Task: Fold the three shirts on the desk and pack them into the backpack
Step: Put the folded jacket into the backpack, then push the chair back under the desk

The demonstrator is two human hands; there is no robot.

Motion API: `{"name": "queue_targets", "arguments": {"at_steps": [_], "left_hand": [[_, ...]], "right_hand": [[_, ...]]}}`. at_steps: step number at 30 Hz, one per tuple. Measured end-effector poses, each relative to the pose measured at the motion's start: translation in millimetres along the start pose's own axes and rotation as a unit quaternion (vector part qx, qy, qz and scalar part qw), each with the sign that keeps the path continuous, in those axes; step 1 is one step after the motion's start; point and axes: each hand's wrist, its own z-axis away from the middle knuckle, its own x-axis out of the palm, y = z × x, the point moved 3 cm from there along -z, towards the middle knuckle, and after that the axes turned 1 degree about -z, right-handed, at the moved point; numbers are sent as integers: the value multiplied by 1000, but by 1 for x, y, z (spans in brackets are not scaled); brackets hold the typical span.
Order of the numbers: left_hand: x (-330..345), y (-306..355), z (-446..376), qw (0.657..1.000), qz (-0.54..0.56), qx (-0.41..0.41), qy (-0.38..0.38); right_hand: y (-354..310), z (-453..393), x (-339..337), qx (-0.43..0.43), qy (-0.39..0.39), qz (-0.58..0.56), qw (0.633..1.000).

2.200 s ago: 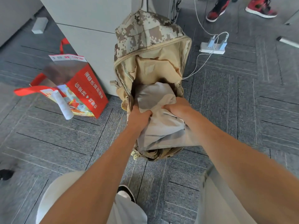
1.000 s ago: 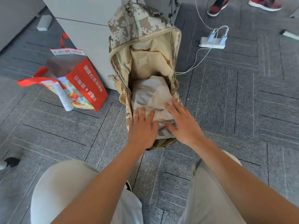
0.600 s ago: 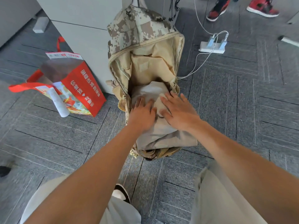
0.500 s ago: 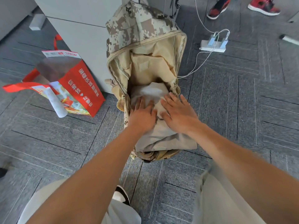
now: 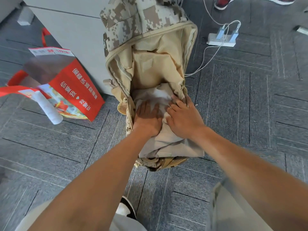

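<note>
Nearest the camera we note the person's knees in pale trousers and a black-and-white shoe (image 5: 126, 209) on the grey carpet floor (image 5: 250, 114). Both bare forearms reach forward from there to the backpack.

The left hand (image 5: 147, 118) lies palm down on the folded beige shirt (image 5: 168, 144), fingers straight and close together, pressing the cloth. The right hand (image 5: 184, 118) lies just beside it, also palm down on the shirt, fingers straight and slightly spread, with the fingertips against the right edge of the opening. Neither hand curls round anything.

The shirt sits in the main compartment of the camouflage backpack (image 5: 141, 19), which stands unzipped on the floor with its tan lining exposed. The shirt's near end bulges over the near rim of the bag; its far end lies inside, beneath the lining pocket. We cannot tell whether other shirts lie under it.

To the left of the backpack stands a red shopping bag (image 5: 75, 90) with a white paper roll (image 5: 46, 107) sticking out. Behind both runs a grey cabinet (image 5: 70, 27). Further right, a white power strip (image 5: 221, 39) rests on the carpet with white cables (image 5: 206, 62) trailing towards the backpack. At the far edge we see red shoes (image 5: 223, 2) of another person.
</note>
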Motion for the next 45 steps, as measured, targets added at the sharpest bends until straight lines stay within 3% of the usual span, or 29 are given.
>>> {"name": "queue_targets", "arguments": {"at_steps": [8,13,23,33,39,45], "left_hand": [[-13,6,39,998,37,-17,47],[-3,19,80,990,89,-29,108],[13,19,74,995,56,-27,78],[11,17,66,997,65,-43,12],[-53,23,100,992,37,-18,-119],[-209,47,190,986,16,10,-163]], "right_hand": [[-16,56,-15,31,95,-114,988],[-18,79,2,47,82,-158,983],[-22,67,20,33,31,-60,997],[-22,52,18,31,-20,-39,999],[-19,95,-49,83,-61,-103,989],[-11,175,-202,151,-85,-128,977]]}}
